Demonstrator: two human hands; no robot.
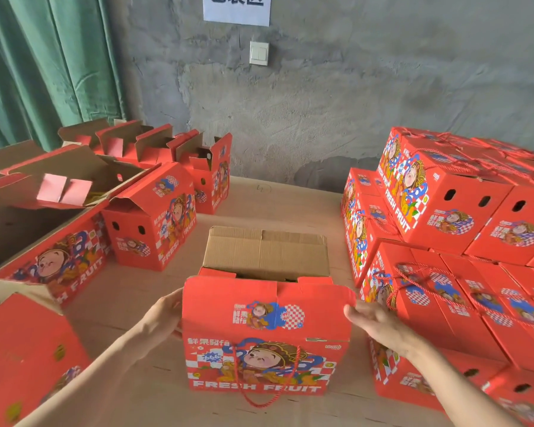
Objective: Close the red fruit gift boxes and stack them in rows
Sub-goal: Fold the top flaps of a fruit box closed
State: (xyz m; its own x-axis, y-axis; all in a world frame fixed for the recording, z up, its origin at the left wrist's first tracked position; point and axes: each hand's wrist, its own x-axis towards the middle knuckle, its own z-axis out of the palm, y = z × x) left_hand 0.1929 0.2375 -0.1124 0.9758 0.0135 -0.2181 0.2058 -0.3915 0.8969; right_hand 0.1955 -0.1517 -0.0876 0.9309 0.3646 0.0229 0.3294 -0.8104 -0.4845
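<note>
A red fruit gift box [265, 337] stands on the table right in front of me, its near top flap folded toward me and its far brown flap [267, 252] still standing up. A red rope handle hangs down its front. My left hand [164, 312] holds the box's left edge, fingers going behind the side. On the other side, my right hand [372, 318] touches the near flap's right corner with relaxed fingers. Closed red boxes [450, 211] are stacked in rows at the right.
Several open red boxes [150, 217] with raised flaps stand at the left and back left. A large open box [43, 229] sits at far left. Another red box [28, 355] lies at the lower left. A grey wall and a green curtain [43, 66] are behind the table [275, 201].
</note>
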